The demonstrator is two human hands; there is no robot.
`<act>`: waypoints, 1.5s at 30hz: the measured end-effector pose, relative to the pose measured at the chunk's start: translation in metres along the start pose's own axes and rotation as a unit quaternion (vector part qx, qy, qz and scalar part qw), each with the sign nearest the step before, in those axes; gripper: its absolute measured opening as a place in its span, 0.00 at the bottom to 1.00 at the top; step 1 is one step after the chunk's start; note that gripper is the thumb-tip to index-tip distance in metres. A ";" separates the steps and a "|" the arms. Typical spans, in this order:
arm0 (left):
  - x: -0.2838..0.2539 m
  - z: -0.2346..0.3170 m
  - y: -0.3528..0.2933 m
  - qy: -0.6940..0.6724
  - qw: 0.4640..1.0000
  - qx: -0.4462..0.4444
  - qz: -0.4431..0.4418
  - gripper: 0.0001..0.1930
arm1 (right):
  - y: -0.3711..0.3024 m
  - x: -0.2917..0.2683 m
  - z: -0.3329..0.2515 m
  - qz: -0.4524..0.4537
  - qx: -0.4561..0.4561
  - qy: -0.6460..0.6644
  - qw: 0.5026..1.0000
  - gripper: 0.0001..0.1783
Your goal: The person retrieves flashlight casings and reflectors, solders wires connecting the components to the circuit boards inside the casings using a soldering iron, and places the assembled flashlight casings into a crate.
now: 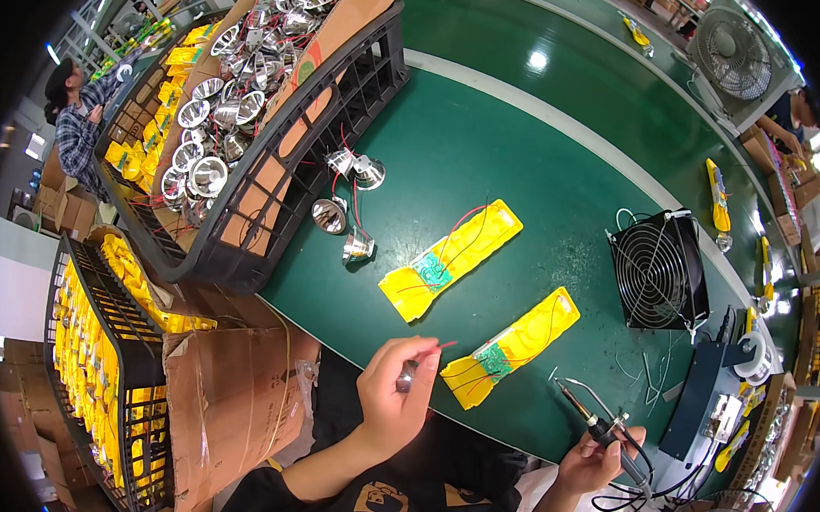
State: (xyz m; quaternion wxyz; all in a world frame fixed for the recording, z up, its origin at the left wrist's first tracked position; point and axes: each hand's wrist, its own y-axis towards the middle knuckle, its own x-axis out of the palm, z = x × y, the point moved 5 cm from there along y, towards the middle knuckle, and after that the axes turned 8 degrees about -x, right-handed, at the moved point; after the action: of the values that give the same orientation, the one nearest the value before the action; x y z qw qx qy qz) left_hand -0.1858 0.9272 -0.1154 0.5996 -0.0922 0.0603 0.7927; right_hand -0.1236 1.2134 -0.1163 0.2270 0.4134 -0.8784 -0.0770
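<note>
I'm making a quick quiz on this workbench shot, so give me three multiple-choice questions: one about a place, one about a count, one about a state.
1. Where is the black square fan?
A. On the green table, right of the yellow housings
B. Inside the black crate
C. On the floor

2. How many flat yellow plastic housings with green circuit boards lie before the person?
A. One
B. Two
C. Four

3. What does the right hand hold?
A. Nothing
B. A silver reflector
C. A soldering iron

Answers: 1 A, it stands on the table's right part. 2 B, a far housing and a near housing. 3 C, fingers wrap its dark handle.
</note>
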 end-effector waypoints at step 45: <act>0.020 0.014 -0.005 0.183 0.957 0.225 0.002 0.10 | -0.015 0.049 0.005 -0.126 0.036 -0.085 0.988 0.24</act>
State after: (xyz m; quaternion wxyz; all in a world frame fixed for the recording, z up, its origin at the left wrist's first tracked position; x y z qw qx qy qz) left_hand -0.1877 0.9502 -0.1060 0.5824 -0.0980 0.3457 0.7292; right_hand -0.1424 1.1661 -0.1099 0.1250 0.5208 -0.8376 -0.1076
